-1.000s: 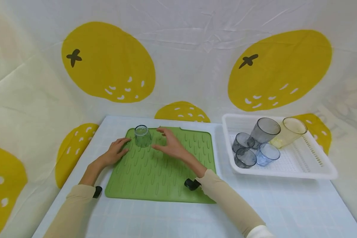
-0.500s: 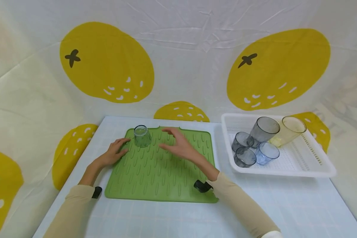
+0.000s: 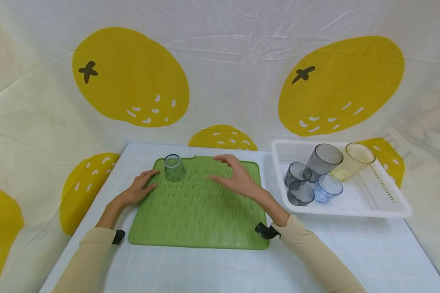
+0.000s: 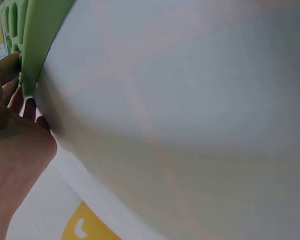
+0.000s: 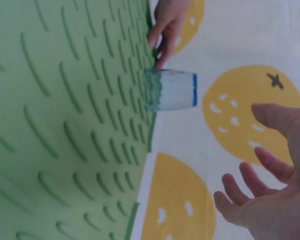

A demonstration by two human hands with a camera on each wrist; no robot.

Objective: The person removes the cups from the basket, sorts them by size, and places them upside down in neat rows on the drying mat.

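A clear glass (image 3: 174,168) stands near the far left corner of the green mat (image 3: 205,215); the right wrist view shows the same glass (image 5: 172,90). The left hand (image 3: 137,190) rests at the mat's left edge, fingers relaxed, a little left of the glass. In the left wrist view the left hand (image 4: 17,130) touches the mat's edge (image 4: 42,40) with its fingers. Over the mat, right of the glass and apart from it, hovers the right hand (image 3: 240,177), holding nothing. Its fingers and thumb are spread in the right wrist view, where the hand (image 5: 275,195) is at the right.
On the right of the table (image 3: 315,248) sits a white basket (image 3: 374,203). It holds a tall grey glass (image 3: 324,158), a yellow glass (image 3: 355,160), two short grey glasses (image 3: 297,173) and a blue glass (image 3: 327,188). A patterned cloth hangs behind.
The right hand has moved right, away from the glass and toward the basket side, still empty. The left hand and the glass have stayed in place.
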